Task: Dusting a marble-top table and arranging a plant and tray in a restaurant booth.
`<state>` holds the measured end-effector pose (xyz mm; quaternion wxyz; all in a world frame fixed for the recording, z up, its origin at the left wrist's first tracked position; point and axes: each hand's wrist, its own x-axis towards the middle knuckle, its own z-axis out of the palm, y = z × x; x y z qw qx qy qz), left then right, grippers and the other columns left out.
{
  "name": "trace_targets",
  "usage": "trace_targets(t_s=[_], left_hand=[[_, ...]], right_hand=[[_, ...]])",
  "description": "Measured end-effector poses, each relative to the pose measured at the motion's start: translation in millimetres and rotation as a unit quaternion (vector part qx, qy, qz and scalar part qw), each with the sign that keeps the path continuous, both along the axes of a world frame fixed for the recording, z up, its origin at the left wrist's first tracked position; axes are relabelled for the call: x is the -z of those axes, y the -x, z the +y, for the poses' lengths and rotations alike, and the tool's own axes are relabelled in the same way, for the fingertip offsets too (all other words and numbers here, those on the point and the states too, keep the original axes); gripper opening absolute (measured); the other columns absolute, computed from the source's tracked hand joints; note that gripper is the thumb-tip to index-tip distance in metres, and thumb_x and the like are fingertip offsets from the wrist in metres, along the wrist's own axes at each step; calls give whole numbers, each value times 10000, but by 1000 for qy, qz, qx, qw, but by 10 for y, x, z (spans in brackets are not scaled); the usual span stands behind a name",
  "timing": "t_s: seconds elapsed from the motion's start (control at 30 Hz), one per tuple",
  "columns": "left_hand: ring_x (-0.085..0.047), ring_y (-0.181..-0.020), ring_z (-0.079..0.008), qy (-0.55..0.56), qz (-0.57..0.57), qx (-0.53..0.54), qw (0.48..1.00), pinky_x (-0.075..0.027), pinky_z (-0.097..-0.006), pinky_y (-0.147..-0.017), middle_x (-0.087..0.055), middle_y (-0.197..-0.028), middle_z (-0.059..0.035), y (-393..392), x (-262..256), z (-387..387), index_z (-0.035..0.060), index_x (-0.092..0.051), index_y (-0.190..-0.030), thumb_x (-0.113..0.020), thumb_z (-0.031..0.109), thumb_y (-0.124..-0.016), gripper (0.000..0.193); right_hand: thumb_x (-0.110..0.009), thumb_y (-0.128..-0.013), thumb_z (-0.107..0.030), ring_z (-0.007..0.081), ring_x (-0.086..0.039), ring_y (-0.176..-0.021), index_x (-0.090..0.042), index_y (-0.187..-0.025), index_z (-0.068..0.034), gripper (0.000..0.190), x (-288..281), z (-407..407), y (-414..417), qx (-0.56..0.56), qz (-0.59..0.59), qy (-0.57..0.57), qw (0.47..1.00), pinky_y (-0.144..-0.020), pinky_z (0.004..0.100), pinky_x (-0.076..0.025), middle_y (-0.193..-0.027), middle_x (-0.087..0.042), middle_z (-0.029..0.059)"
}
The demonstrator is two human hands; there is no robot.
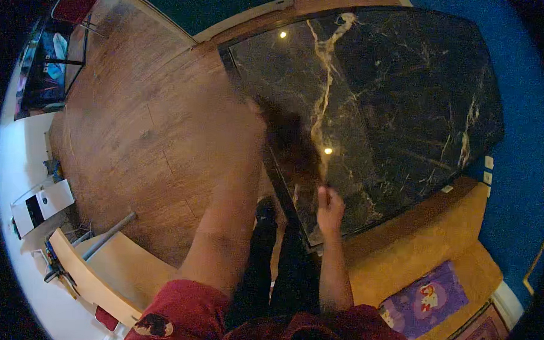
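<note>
Before me is a glossy black stone-look tabletop (390, 115) with pale gold veins and two bright light reflections. My left hand (253, 120) is smeared by motion blur at the tabletop's left edge, and its fingers cannot be made out. A blurred dark brown patch (286, 139), perhaps a cloth, covers the stone surface between my two hands. My right hand (330, 210) is over the near part of the tabletop, with fingers bent and fingertips close to the patch's lower end. Whether either hand grips it cannot be told.
Wood-plank flooring (134, 120) spreads to the left. A light wooden desk (93, 280) and a white device (41, 207) stand at lower left. A red chair (78, 3) is at upper left. Wall sockets (488, 177) sit on the blue wall (525, 111). A purple printed cloth (429, 301) lies at lower right.
</note>
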<state>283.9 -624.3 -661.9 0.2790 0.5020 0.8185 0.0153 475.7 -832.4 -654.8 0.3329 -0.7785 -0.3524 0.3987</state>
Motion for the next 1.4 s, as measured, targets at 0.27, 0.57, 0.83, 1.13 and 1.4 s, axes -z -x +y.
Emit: trace_targets(t_s=[0.27, 0.57, 0.83, 1.13, 1.4], left_hand=[[-592, -969, -426, -9, 34, 77, 996, -479, -493, -805, -575, -1073, -292, -121, 240, -490, -40, -434, -1226, -447, 199, -891, 411], [-612, -925, -409, -86, 24, -189, 978, -495, -481, -783, -598, -1048, -288, -355, -87, 407, -97, -424, -1235, -410, 235, -897, 474], [-591, -943, -419, -193, 120, -114, 967, -473, -486, -815, -573, -1051, -291, -376, -24, 402, -71, -410, -1248, -435, 286, -883, 511], [-518, -1038, -415, -166, 55, -133, 976, -415, -514, -875, -485, -1159, -273, -480, -39, 613, -43, -341, -1299, -440, 298, -898, 537], [-454, -1123, -412, -142, 9, -165, 976, -363, -539, -929, -408, -1256, -256, -363, -71, 615, -19, -279, -1345, -445, 309, -911, 569]], right_hand=[[-459, -934, -490, 380, -560, -688, -557, -822, 39, 549, 115, 1624, 425, -152, -178, -62, 970, -643, 449, -413, -753, -592, 207], [-501, -920, -453, 417, -595, -760, -585, -852, 33, 497, 205, 2445, 583, -83, -136, -148, 976, -663, 454, -438, -760, -604, 227], [-534, -927, -401, 294, -613, -812, -606, -997, 11, 424, 264, 1634, 442, 101, -176, -58, 977, -692, 398, -461, -916, -634, 167], [-556, -920, -410, 212, -589, -814, -522, -1221, -10, 501, 35, 1199, 260, 162, -63, -90, 981, -737, 367, -463, -913, -626, 109], [-533, -936, -380, 270, -615, -882, -579, -1092, 20, 432, -72, 2054, 451, -71, -91, -118, 986, -769, 379, -461, -942, -645, 151]])
